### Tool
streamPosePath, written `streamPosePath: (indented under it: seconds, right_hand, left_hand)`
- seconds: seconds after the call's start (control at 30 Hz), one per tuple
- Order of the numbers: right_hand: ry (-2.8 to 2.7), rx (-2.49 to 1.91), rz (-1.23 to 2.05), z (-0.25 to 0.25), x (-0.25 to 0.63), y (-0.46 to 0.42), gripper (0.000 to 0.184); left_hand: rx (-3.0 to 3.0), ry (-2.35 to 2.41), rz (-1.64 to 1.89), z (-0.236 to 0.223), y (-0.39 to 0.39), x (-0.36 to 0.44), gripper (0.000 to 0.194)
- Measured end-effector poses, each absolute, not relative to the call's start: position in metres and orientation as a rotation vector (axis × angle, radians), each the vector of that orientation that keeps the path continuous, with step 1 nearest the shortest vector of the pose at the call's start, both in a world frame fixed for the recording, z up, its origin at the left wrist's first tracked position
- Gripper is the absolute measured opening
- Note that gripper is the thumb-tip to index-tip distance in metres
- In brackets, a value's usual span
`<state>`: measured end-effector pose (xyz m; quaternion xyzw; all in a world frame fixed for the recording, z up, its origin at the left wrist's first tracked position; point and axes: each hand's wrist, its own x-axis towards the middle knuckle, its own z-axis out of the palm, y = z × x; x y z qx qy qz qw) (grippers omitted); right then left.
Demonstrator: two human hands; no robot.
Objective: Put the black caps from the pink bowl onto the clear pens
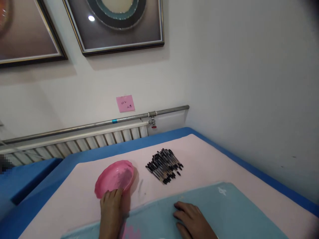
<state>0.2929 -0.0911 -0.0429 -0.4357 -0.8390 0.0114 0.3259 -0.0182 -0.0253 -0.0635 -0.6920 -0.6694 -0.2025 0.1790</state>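
Note:
My left hand (111, 207) lies with its fingers stretched out, the fingertips touching the near rim of a shallow pink plastic dish (114, 178) on the pink table cover (214, 156). My right hand (191, 220) rests flat, fingers extended, on a pale blue-green mat (231, 212) at the table's near side and holds nothing. A pile of several black-capped pens (164, 165) lies to the right of the dish, a little beyond my right hand.
The table has a blue edge (249, 164) and stands in a corner against white walls. A radiator (74, 144) and a metal pipe (99, 125) run behind it. A pink sticky note (125, 103) and framed pictures (117, 25) hang on the wall.

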Motion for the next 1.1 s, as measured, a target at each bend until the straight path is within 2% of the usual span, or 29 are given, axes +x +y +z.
streamPosePath:
  seconds: [0.17,0.53,0.87,1.1]
  right_hand:
    - [-2.182,-1.149,0.074,-0.042,0.291,-0.094,0.021]
    - [-2.199,-1.152,0.098,-0.043,0.291,-0.092,0.020]
    - [-2.233,-1.215,0.150,-0.042,0.289,-0.094,0.020]
    - [-2.164,-1.577,0.001,-0.034,0.316,-0.045,0.027]
  left_hand:
    - [-2.027,-1.896,-0.476,-0.072,-0.023,-0.029,0.034]
    - [-1.836,-1.468,-1.022,-0.046,-0.058,0.019,0.021]
    - [-1.937,-1.211,-1.047,-0.070,-0.082,0.021,0.019]
    - [-1.899,-1.328,-1.163,-0.090,-0.092,0.026,0.013]
